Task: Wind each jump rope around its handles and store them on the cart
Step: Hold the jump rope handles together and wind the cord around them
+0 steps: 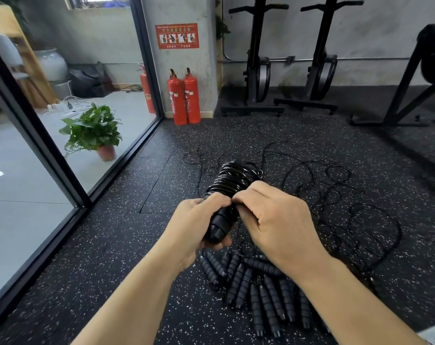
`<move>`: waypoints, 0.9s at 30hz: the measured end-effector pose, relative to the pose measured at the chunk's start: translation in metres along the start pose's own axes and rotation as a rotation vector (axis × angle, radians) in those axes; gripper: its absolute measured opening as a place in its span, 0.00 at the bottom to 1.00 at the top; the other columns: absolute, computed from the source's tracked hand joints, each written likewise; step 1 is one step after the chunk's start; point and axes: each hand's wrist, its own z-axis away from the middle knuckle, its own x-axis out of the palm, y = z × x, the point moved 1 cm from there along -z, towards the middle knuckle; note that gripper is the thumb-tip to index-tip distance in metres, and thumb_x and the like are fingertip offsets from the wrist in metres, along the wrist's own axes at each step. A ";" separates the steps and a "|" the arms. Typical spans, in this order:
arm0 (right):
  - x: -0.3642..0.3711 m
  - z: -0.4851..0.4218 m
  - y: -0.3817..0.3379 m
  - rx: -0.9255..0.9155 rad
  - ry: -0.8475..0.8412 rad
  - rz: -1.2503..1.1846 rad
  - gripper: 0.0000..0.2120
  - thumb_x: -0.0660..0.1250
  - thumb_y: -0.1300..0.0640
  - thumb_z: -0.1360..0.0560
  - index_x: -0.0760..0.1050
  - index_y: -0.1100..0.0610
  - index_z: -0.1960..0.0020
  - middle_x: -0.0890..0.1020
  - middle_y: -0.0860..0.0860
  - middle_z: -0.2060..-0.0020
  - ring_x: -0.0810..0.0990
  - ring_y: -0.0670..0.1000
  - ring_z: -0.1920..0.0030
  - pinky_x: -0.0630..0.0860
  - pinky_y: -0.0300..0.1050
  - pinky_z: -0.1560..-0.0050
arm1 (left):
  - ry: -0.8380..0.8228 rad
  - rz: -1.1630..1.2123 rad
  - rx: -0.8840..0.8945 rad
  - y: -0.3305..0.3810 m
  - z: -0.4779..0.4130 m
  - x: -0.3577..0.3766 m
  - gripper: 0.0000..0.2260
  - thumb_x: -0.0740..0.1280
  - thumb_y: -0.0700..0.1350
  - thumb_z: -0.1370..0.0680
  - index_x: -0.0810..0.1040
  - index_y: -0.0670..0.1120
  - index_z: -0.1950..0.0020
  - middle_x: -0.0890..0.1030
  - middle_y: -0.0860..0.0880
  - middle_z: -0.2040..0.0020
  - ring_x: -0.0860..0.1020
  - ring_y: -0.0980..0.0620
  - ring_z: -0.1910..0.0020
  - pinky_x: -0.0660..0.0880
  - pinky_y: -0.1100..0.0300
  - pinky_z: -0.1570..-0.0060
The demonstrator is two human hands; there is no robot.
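I hold a black jump rope bundle (232, 179) in front of me, its thin cord coiled many times around the paired foam handles. My left hand (195, 224) grips the lower end of the handles. My right hand (273, 220) pinches the cord at the bundle's middle, its fingertips meeting my left thumb. Below my hands, several more black ribbed handles (258, 290) lie side by side on the floor. Their loose black cords (336, 185) sprawl in tangled loops across the floor beyond. No cart is in view.
Speckled black rubber flooring (141, 245) covers the area. A glass partition with a black frame (62, 155) runs along the left, a potted plant (94, 131) behind it. Red fire extinguishers (184, 98) stand by a pillar. Black gym machines (286, 70) line the far wall.
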 end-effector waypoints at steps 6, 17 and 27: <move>0.007 0.002 -0.004 0.218 0.174 -0.183 0.07 0.58 0.53 0.23 0.72 0.55 0.53 0.76 0.46 0.61 0.75 0.48 0.67 0.72 0.44 0.68 | 0.013 0.190 -0.020 0.005 0.001 0.007 0.13 0.70 0.52 0.25 0.79 0.41 0.55 0.79 0.42 0.64 0.74 0.49 0.78 0.68 0.64 0.80; 0.002 -0.002 0.001 0.390 0.194 -0.433 0.03 0.65 0.60 0.21 0.76 0.56 0.49 0.81 0.44 0.66 0.79 0.43 0.65 0.73 0.34 0.66 | -0.058 0.207 -0.007 0.005 0.001 0.006 0.19 0.71 0.54 0.28 0.79 0.38 0.50 0.80 0.44 0.67 0.75 0.51 0.78 0.69 0.66 0.81; -0.015 -0.003 0.022 0.628 0.061 -0.628 0.08 0.66 0.64 0.24 0.77 0.51 0.53 0.85 0.49 0.63 0.84 0.47 0.63 0.81 0.47 0.60 | -0.043 0.162 0.025 0.000 0.000 0.005 0.31 0.68 0.62 0.31 0.79 0.35 0.46 0.81 0.41 0.64 0.77 0.48 0.74 0.73 0.63 0.80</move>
